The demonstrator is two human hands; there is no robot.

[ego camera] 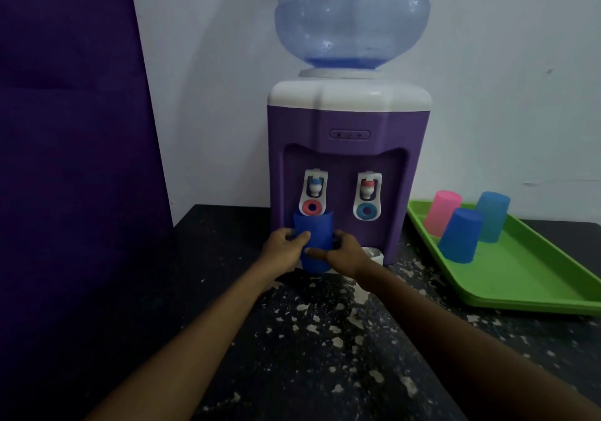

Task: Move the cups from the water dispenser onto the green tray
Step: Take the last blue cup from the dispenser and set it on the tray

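Observation:
A dark blue cup (314, 225) stands upright under the left tap of the purple and white water dispenser (348, 121). My left hand (284, 248) grips its left side and my right hand (341, 253) grips its right side, fingers wrapped across the front. The green tray (533, 277) lies to the right of the dispenser. On it three cups stand upside down: a pink cup (442, 214), a blue cup (461, 240) and a teal cup (491, 215).
A large clear water bottle (353, 14) sits on top of the dispenser. The dark tabletop (325, 339) is flecked with white. A purple panel (71, 160) rises at the left and a white wall stands behind.

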